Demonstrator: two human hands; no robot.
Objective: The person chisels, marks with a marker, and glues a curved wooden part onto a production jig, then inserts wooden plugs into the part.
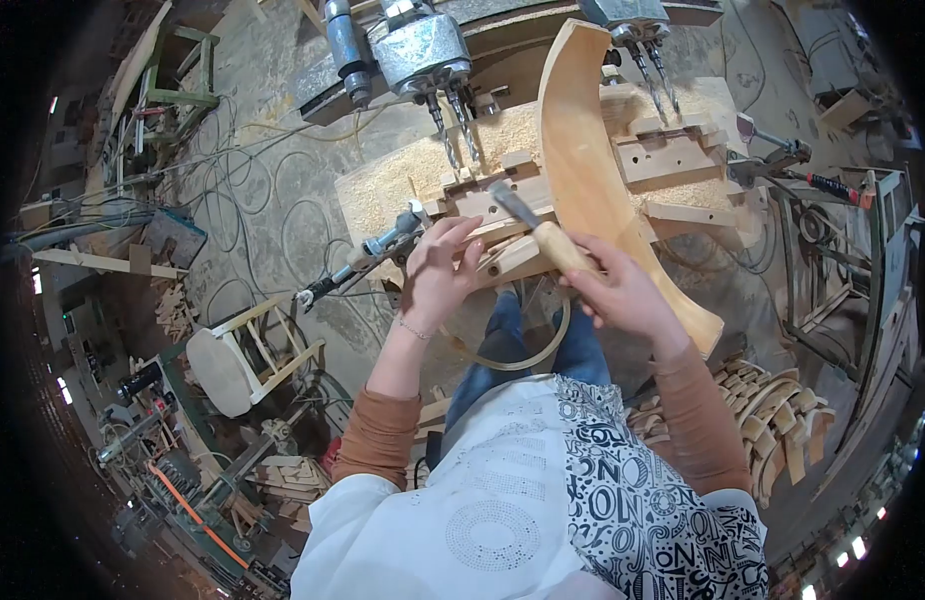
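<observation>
My right hand [615, 286] is closed round the wooden handle of a flat-bladed tool [555, 245], whose metal blade points up and left over the jig. My left hand [442, 262] is beside the near left part of the wooden jig [513, 200]; its fingers are bent and partly apart, with nothing seen in them. A large curved wooden piece [583, 150] lies across the bench, just beyond and to the right of my right hand. Sawdust [383, 198] covers much of the bench around the jig.
Drill heads with paired bits [420, 50] [628, 20] stand over the bench. A clamp [383, 242] is on the left, another [783, 155] on the right. A stool [223, 370] stands at the left; curved wooden parts [773, 410] are piled at the lower right. Hoses lie on the floor.
</observation>
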